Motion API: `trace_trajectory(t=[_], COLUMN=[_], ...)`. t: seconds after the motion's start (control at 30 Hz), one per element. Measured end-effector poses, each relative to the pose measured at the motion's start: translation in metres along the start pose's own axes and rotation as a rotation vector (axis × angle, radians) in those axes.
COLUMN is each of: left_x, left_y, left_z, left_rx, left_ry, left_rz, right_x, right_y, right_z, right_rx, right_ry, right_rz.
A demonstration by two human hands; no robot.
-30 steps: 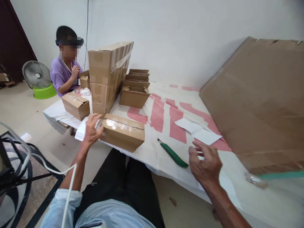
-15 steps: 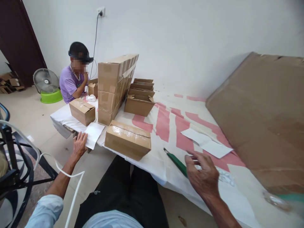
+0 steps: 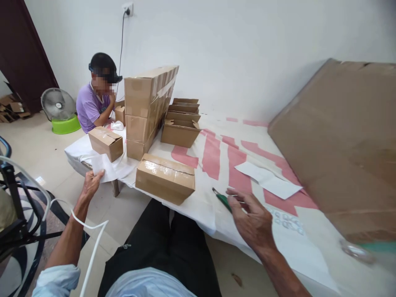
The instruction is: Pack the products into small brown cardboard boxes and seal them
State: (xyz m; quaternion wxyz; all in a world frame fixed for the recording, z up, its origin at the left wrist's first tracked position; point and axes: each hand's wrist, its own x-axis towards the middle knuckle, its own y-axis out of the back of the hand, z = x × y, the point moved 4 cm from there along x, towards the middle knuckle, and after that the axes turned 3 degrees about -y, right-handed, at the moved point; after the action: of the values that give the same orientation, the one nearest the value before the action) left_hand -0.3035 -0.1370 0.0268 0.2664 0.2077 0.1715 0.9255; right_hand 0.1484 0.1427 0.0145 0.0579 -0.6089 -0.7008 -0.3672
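My left hand [image 3: 92, 183] pinches the edge of a small white sheet [image 3: 104, 167], lifted at the table's left front edge. Over the table's front part, my right hand [image 3: 252, 218] has its fingers curved and apart, beside a green-handled tool [image 3: 223, 201] that lies on the cloth and is partly covered by the hand. A closed, taped cardboard box [image 3: 165, 179] sits between my hands. Another closed box [image 3: 105, 143] stands just behind the sheet. A longer white paper [image 3: 268, 180] rests beyond my right hand.
Stacked taped boxes [image 3: 137, 99] rise at centre left, with open boxes [image 3: 180, 132] beside them. A large cardboard sheet [image 3: 346, 148] leans at the right. A person [image 3: 89, 103] in purple sits at the far left end. A white cable [image 3: 93, 225] crosses near my left arm.
My left hand has moved left and raised the white sheet off the table edge. My right hand has shifted left, over more of the green handle.
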Motion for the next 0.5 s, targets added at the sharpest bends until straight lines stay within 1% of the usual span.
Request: trace_trajectory(t=[0.1, 0.17, 0.23, 0.27, 0.33, 0.37, 0.4, 0.43, 0.5], left_x=[-0.013, -0.023, -0.033, -0.038, -0.048, -0.053, -0.055, -0.057, -0.061], left_y=[0.007, 0.007, 0.003, -0.001, -0.016, -0.025, -0.035, -0.046, -0.070], left_z=[0.026, 0.045, 0.067, 0.080, 0.104, 0.115, 0.125, 0.134, 0.148], left_rx=[-0.178, -0.326, -0.391, -0.371, -0.288, -0.240, -0.197, -0.163, -0.108], left_ry=[0.069, 0.142, 0.186, 0.181, 0.128, 0.096, 0.054, 0.010, -0.060], left_rz=[-0.058, -0.172, -0.368, -0.494, -0.773, -0.904, -0.984, -1.055, -1.204], right_x=[-0.001, 0.000, 0.000, -0.001, -0.006, -0.009, -0.012, -0.015, -0.019], right_y=[-0.010, -0.017, -0.022, -0.023, -0.025, -0.027, -0.031, -0.036, -0.046], right_z=[-0.013, -0.028, -0.049, -0.062, -0.093, -0.109, -0.123, -0.135, -0.147], right_rx=[0.081, 0.126, 0.169, 0.193, 0.264, 0.303, 0.349, 0.397, 0.505], right_ry=[-0.019, 0.000, 0.034, 0.054, 0.107, 0.130, 0.153, 0.169, 0.150], right_rz=[-0.079, -0.155, -0.234, -0.274, -0.371, -0.446, -0.530, -0.645, -0.862])
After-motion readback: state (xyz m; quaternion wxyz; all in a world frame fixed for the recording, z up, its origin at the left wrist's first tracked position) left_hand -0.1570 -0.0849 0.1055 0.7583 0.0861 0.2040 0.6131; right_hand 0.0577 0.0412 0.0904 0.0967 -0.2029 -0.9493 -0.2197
